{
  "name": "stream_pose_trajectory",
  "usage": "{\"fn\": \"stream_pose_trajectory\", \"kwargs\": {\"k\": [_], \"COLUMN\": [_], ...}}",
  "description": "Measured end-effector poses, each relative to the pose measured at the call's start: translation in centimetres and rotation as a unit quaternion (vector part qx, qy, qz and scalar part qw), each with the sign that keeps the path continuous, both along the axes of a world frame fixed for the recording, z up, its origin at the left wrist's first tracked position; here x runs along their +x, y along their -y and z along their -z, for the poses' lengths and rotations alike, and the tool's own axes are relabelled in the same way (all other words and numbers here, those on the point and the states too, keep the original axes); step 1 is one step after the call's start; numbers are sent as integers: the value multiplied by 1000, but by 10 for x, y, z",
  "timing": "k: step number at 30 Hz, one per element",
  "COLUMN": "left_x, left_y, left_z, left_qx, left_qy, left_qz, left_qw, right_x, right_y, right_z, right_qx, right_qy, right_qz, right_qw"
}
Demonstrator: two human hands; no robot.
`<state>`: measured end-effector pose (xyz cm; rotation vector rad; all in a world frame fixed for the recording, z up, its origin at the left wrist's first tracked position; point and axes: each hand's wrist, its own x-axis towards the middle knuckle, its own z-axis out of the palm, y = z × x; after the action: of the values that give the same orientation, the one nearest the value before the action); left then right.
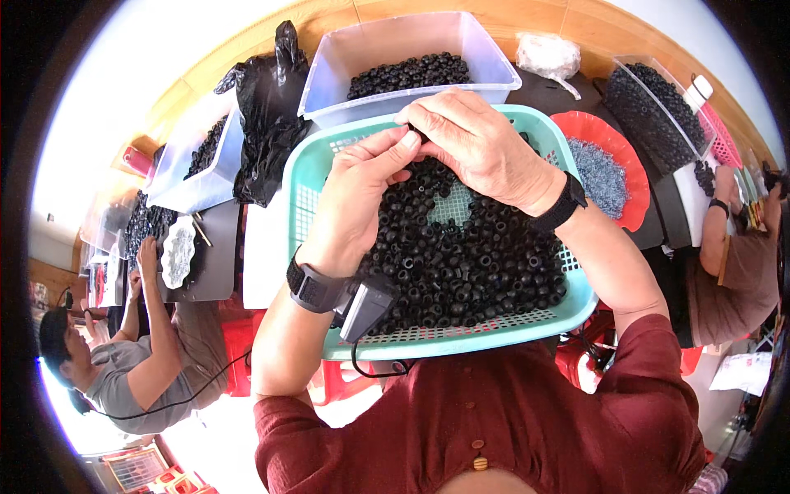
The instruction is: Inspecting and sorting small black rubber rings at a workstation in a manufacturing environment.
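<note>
My left hand [362, 185] and my right hand [485, 152] meet above the far half of a turquoise plastic basket [309, 169]. Both are closed, fingertips pinched together around a small black piece [416, 131] that is mostly hidden between them. Beneath them the basket holds a heap of small black ring-shaped plastic pieces [461, 276], many with a round hole showing. A bare patch of the basket's mesh shows in the middle of the heap. To the right, a red scalloped dish [635, 193] is full of tiny grey-blue pieces [598, 179].
Behind the basket stands a clear bin [346, 62] of black pieces, with a black plastic bag [267, 123] left of it. Another bin [202, 185] is farther left. One person [136, 370] sits at left, another [741, 280] at right. A small device [369, 309] hangs by my left wrist.
</note>
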<state>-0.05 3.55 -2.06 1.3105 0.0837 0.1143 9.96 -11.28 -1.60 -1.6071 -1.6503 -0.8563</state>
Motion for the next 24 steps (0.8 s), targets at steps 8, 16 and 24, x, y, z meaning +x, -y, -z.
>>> {"fn": "stream_pose_trajectory", "kwargs": {"k": [8,16,24], "left_x": [-1,-1,-4], "left_y": [0,8,11], "left_z": [-2,-3,-10], "left_qx": [37,3,110], "left_qy": [0,85,109], "left_qz": [14,-14,-52], "left_qw": [999,996,987], "right_x": [4,9,4], "right_y": [4,7,9], "right_z": [-4,-5,-7], "right_qx": [-38,2,30], "right_qy": [-39,-80,3], "right_qz": [-69,-87,-5], "right_qw": [996,993,1000]}}
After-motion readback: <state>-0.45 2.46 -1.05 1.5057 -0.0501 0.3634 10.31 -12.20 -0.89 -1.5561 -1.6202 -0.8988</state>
